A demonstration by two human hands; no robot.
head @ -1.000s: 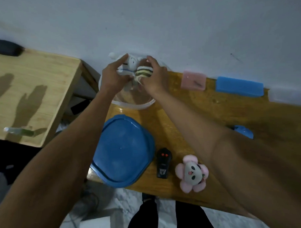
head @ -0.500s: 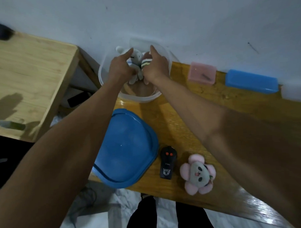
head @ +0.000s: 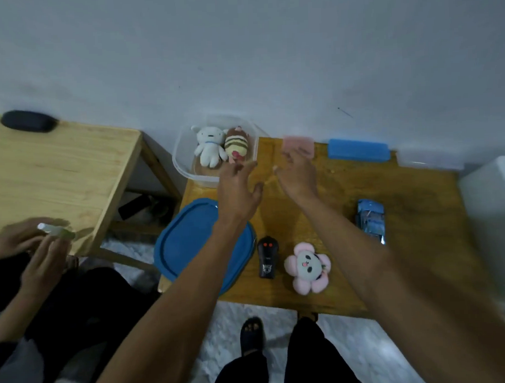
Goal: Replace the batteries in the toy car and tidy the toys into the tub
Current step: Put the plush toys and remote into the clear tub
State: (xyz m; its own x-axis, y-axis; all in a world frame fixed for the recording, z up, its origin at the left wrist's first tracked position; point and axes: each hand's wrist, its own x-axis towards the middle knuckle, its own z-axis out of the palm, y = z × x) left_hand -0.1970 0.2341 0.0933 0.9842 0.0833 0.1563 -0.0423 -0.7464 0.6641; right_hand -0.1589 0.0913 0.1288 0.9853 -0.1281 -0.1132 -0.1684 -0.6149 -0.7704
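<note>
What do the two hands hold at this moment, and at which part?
Nothing is held. The left hand and the right hand are both open above the table, near the tub, fingers loose.

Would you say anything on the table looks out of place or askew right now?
Only one placement stands out: the clear tub overhangs the table's far-left corner, so it looks easy to tip. Its blue lid also juts past the left edge. Nothing looks spilled or damaged.

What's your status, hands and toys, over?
Left hand and right hand open, empty. White plush and striped plush in tub. Pink plush, remote, car on table, lid off. Nothing in the way.
</note>
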